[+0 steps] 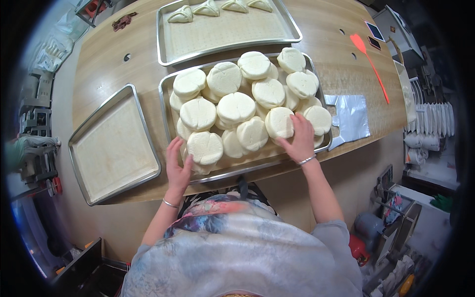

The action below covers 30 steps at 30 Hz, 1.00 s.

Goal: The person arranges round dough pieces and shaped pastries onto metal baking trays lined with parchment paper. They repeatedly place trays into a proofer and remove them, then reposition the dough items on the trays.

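Note:
Pale, round steamed buns (236, 107) lie stacked in a metal sheet pan (237, 171) in front of me. At the pan's front left corner is my left hand (178, 169), fingers spread, with its thumb against the edge of a bun (205, 147). My right hand (302, 137) has its thumb and fingers around the lower right side of another bun (279, 122), which sits on the pile. A further bun (317, 120) rests just right of those fingers. Lower buns are partly hidden under the top ones.
Several folded triangular pastries (207, 8) lie in a tray (230, 37) behind the pan. Another metal tray (115, 152) stands left. Plastic bags (350, 118), a red fly swatter (371, 63) and a phone (374, 42) are on the right. A brown cloth (124, 21) lies far left.

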Motion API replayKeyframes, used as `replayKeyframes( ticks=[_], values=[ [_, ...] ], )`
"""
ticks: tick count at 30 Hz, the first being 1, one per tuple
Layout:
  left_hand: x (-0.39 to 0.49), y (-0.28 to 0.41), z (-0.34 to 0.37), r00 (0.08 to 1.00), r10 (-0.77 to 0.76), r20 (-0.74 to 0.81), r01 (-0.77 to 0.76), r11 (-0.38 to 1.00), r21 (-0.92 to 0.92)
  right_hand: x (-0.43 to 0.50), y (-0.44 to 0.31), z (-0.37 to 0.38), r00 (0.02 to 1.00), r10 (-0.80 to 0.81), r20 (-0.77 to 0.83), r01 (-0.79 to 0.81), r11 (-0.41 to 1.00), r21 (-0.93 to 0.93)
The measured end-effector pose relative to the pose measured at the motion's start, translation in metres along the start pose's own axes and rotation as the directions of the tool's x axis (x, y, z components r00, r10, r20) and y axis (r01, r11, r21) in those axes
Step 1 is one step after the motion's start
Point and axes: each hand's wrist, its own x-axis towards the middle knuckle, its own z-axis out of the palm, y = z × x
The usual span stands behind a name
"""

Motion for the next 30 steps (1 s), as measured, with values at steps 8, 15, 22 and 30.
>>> replayKeyframes(
  ticks=[8,15,22,30],
  values=[
    [-0.035,-0.076,-0.012,0.904,-0.405,-0.139,0.385,0.91,-0.152,-0.009,0.182,-0.005,0.804,0.572,-0.163,-0.563,0.82,0.099],
    [-0.052,-0.078,-0.004,0.889,-0.438,-0.135,0.421,0.896,-0.141,-0.04,0.262,-0.004,0.597,0.774,0.214,-0.727,0.408,0.552],
    [-0.048,-0.068,-0.008,0.881,-0.458,-0.116,0.444,0.886,-0.13,-0.031,0.234,-0.002,0.848,0.531,0.006,-0.484,0.768,0.419],
    [-0.039,-0.072,-0.008,0.872,-0.48,-0.099,0.473,0.877,-0.09,0.004,0.171,0.01,0.846,0.512,0.15,-0.512,0.701,0.496]
  ],
)
